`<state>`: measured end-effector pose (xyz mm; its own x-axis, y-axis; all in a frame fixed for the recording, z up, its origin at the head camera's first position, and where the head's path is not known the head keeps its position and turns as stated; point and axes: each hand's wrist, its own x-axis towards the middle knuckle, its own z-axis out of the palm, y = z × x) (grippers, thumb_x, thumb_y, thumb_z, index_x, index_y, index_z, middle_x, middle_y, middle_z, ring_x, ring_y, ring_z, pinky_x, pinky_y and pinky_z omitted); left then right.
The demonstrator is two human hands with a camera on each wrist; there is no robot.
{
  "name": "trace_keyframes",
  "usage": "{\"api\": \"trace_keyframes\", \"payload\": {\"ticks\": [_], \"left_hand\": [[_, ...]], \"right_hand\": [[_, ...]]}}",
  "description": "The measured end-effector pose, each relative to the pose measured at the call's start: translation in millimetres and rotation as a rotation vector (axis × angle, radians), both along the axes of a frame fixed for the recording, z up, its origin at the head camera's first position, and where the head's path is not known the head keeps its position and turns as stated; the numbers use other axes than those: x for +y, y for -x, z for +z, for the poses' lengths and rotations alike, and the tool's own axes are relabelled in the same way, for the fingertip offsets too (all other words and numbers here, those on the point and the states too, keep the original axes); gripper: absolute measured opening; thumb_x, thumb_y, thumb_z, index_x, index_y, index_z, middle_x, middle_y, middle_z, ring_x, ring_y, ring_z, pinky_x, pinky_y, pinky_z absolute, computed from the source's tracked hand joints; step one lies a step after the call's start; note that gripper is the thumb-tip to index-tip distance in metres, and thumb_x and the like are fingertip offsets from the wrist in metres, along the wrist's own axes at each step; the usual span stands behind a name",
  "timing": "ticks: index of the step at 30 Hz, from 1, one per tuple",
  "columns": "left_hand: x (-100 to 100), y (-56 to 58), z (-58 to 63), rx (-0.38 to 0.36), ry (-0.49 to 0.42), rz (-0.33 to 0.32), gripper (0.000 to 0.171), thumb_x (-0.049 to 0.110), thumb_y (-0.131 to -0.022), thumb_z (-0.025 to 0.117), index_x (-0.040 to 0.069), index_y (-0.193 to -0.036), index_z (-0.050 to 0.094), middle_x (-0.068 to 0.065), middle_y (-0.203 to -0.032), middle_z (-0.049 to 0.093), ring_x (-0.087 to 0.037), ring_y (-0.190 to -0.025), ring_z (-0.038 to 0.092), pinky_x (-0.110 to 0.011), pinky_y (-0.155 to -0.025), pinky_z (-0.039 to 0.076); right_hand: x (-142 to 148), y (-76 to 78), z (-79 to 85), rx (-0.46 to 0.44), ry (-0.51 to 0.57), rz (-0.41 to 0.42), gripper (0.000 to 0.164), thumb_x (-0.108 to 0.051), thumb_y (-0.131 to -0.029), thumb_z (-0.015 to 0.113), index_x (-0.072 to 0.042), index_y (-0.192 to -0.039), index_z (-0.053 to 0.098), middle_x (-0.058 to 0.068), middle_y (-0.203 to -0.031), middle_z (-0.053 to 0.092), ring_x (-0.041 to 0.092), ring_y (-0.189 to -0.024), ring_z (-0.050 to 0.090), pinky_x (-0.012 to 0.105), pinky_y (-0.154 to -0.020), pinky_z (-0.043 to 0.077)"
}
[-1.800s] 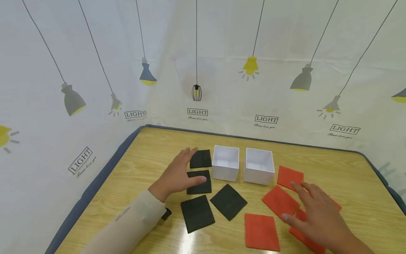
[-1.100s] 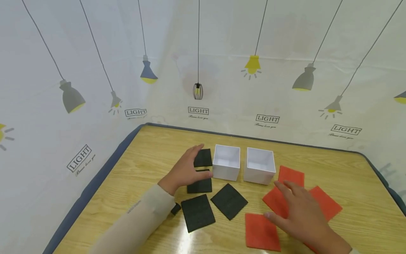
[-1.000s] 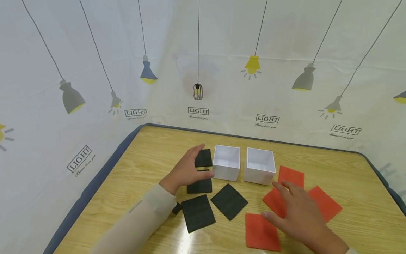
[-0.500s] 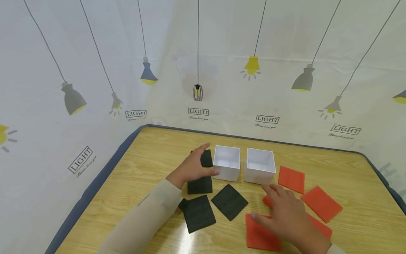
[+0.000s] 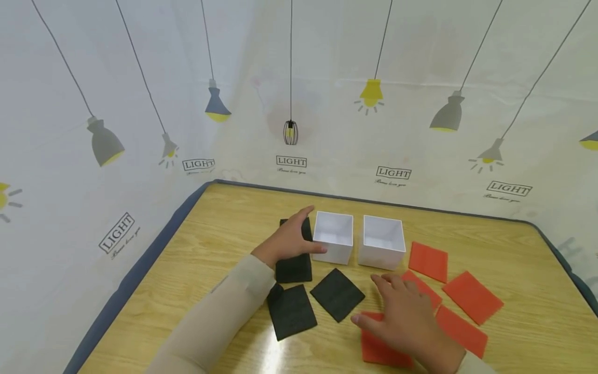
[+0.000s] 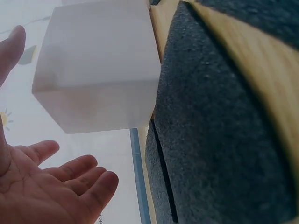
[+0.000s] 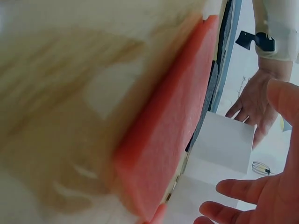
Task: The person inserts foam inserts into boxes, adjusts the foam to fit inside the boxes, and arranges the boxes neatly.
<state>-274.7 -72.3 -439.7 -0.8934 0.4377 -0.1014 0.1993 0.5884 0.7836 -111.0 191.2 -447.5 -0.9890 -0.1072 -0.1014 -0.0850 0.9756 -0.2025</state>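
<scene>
My left hand [image 5: 289,240] is spread beside the left white box [image 5: 333,239], its thumb overlapping the box's near-left edge in the head view. In the left wrist view its palm and fingers [image 6: 100,186] hold nothing. Under and around this hand lie several black felt-like squares [image 5: 337,294]. My right hand [image 5: 404,311] hovers with fingers apart over a red square [image 5: 374,348], partly hiding it. Nothing sits between its thumb and fingers [image 7: 240,189] in the right wrist view. The right white box [image 5: 382,241] stands just beyond it.
More red squares [image 5: 474,297] lie flat at the right of the wooden table [image 5: 233,218]. Both boxes are open at the top, with only their white insides showing. A blue-grey edge [image 5: 149,246] runs round the table, and a lamp-printed white curtain [image 5: 327,104] hangs behind.
My left hand has moved right and slightly away from me, reaching the left box. My right hand has moved left from the outer red squares, uncovering them. Boxes and squares stay put.
</scene>
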Motion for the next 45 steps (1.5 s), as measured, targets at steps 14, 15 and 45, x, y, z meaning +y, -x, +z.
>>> {"api": "trace_keyframes", "payload": {"ticks": [14, 15, 45], "left_hand": [[6.4, 8.8, 3.5, -0.015, 0.001, -0.044, 0.115, 0.047, -0.081, 0.091, 0.025, -0.170, 0.021, -0.010, -0.171, 0.032, -0.032, -0.156, 0.034, -0.056, -0.123, 0.032], [7.5, 8.9, 3.6, -0.017, -0.002, -0.047, 0.115, 0.046, -0.081, 0.091, 0.025, -0.170, 0.021, -0.011, -0.170, 0.033, -0.033, -0.155, 0.035, -0.056, -0.123, 0.033], [7.9, 14.0, 1.6, -0.079, 0.000, -0.026, 0.111, 0.040, -0.084, 0.091, 0.024, -0.169, 0.022, -0.009, -0.168, 0.039, -0.033, -0.155, 0.036, -0.056, -0.123, 0.033]], "right_hand": [[-12.1, 4.8, 2.0, -0.058, -0.012, -0.003, 0.111, -0.091, -0.071, 0.068, -0.013, -0.148, 0.059, 0.013, -0.146, 0.058, 0.038, -0.125, 0.054, 0.072, -0.096, 0.047], [-12.1, 4.8, 2.0, -0.059, -0.012, -0.006, 0.111, -0.091, -0.070, 0.068, -0.013, -0.148, 0.059, 0.013, -0.146, 0.058, 0.038, -0.125, 0.054, 0.072, -0.096, 0.047], [-30.2, 8.7, 1.9, -0.063, -0.032, 0.002, 0.108, -0.092, -0.071, 0.066, -0.010, -0.142, 0.064, 0.013, -0.141, 0.061, 0.037, -0.122, 0.054, 0.071, -0.093, 0.048]]}}
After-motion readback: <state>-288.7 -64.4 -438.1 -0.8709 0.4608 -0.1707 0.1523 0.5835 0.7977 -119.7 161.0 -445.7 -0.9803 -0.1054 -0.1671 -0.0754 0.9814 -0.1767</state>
